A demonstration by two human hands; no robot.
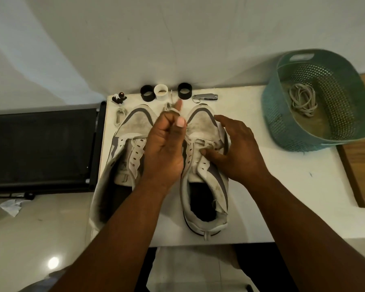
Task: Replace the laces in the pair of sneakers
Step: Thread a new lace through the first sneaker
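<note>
Lacing under way on the right sneaker [205, 165]; both sneakers sit side by side on the white bench [282, 186], toes pointing far.

Left hand [167, 144] is curled, pinching a pale lace [171, 106] that rises between the two toes. Right hand [236, 148] rests on the right sneaker, thumb pressed at the eyelets, fingers curved over its outer side. Left sneaker [124, 148] is partly hidden by the left forearm. Far edge, left to right: small dark bits [119, 97], black ring [147, 93], white ring [161, 92], black ring [185, 91], metal clipper [205, 97]. A coiled lace [119, 116] lies beside the left toe. Teal basket [318, 98] at far right holds a tangled lace [302, 99].
</note>
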